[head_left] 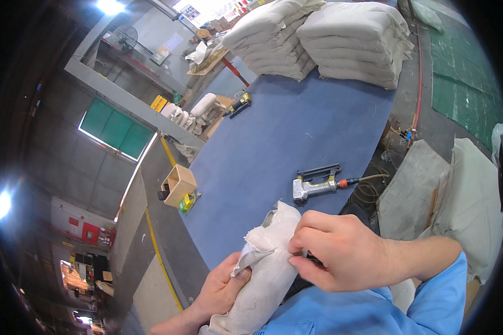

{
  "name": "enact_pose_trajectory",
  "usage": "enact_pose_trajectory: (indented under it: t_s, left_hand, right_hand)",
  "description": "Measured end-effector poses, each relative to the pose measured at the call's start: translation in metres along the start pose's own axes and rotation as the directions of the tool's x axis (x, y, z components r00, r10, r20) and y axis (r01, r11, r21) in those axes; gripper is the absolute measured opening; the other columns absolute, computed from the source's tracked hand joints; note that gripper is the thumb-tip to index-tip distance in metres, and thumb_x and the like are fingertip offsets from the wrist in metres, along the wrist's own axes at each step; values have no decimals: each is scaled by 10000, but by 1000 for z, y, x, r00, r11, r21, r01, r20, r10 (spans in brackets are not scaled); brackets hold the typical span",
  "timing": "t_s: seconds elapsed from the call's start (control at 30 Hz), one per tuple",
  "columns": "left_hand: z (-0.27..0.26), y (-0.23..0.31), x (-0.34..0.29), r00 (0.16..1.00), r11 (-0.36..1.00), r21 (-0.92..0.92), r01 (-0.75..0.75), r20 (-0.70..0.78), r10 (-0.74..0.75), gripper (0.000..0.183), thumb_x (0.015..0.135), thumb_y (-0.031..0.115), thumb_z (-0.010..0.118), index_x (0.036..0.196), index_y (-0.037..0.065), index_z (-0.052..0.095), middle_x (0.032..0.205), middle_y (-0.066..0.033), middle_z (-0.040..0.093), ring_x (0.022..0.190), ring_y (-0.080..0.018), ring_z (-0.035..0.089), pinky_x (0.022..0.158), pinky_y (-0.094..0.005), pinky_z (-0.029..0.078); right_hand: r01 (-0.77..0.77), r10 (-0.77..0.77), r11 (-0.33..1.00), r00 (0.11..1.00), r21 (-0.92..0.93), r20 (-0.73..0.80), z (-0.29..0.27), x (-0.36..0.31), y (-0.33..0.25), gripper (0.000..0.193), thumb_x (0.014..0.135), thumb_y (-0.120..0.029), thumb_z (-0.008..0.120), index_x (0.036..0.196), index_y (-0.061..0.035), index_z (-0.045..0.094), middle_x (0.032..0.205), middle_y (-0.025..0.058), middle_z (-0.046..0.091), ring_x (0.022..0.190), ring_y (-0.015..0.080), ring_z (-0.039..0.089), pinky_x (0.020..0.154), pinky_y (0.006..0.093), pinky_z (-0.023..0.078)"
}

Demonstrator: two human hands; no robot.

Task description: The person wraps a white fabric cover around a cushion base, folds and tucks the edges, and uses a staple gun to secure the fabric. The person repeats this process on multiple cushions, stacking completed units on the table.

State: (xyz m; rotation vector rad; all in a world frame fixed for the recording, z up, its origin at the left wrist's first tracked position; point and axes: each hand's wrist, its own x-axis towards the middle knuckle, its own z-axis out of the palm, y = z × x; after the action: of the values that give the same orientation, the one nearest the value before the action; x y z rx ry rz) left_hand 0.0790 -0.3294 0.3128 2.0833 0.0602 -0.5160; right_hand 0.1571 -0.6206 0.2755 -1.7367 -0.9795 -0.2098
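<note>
A padded roll covered in off-white fabric (pixel 265 285) lies slantwise in front of my blue-sleeved body, its far end folded and frayed. My left hand (pixel 223 285) is closed round its left side, the thumb pressing a loose flap of the fabric. On the other side my right hand (pixel 346 251) has its thumb and fingers pinched together at the fabric's right edge; the fingertips partly hide what they grip. Just beyond, a silver staple gun (pixel 314 188) with an orange-ended air hose rests on the blue-topped table (pixel 274 145).
Two tall stacks of off-white cushions (pixel 355 42) stand at the table's far end. A second, yellow-and-black tool (pixel 239 105) lies by the far left edge. At the left edge sits an open wooden box (pixel 179 185) beside a green-yellow packet (pixel 188 202). Fabric-covered panels (pixel 413 187) lean at the right.
</note>
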Motion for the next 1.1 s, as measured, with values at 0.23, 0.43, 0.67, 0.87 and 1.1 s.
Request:
enact_pose_trajectory:
  t_s: [0.23, 0.43, 0.67, 0.87, 1.1]
  left_hand:
    - [3, -3, 4, 1000, 997, -79, -23, -6, 23, 385, 1163, 277, 518, 1383, -10, 648, 1353, -71, 623, 1242, -162, 592, 1081, -318, 452]
    - [3, -4, 4, 1000, 997, -79, -26, -7, 25, 355, 1151, 239, 542, 1359, -21, 665, 1372, -77, 618, 1241, -177, 595, 1085, -322, 450]
    - [3, 4, 4, 999, 996, -78, -35, 0, 35, 380, 1157, 270, 535, 1366, -24, 655, 1346, -83, 626, 1214, -157, 597, 1060, -311, 458]
    - [3, 3, 4, 999, 998, -45, -43, -1, 43, 407, 1160, 303, 522, 1355, -28, 658, 1340, -84, 632, 1202, -164, 610, 1051, -319, 467]
    - [-3, 3, 1, 997, 992, 105, -74, -26, 77, 347, 1138, 269, 559, 1313, 3, 698, 1391, -109, 629, 1231, -234, 633, 1065, -352, 477]
  right_hand:
    - [88, -73, 981, 993, -175, 91, 5, 11, -3, 157, 870, -46, 722, 962, -15, 598, 911, 118, 570, 696, 284, 641, 601, 378, 560]
    - [-124, 118, 992, 956, 5, 268, -11, 16, 2, 157, 911, -78, 702, 999, -6, 594, 906, 133, 596, 737, 286, 651, 654, 381, 553]
    - [-472, 346, 843, 844, 260, 409, -32, 19, 3, 106, 961, -103, 678, 1000, -12, 638, 871, 128, 634, 764, 237, 654, 724, 368, 541]
    - [-143, 116, 986, 960, 91, 256, -24, 13, 3, 80, 956, -78, 690, 1003, -21, 660, 914, 105, 641, 763, 223, 665, 698, 344, 556]
    - [-211, 141, 928, 962, 308, 235, -14, 2, 21, 95, 937, -61, 697, 1012, -28, 649, 935, 95, 630, 796, 230, 673, 702, 350, 551]
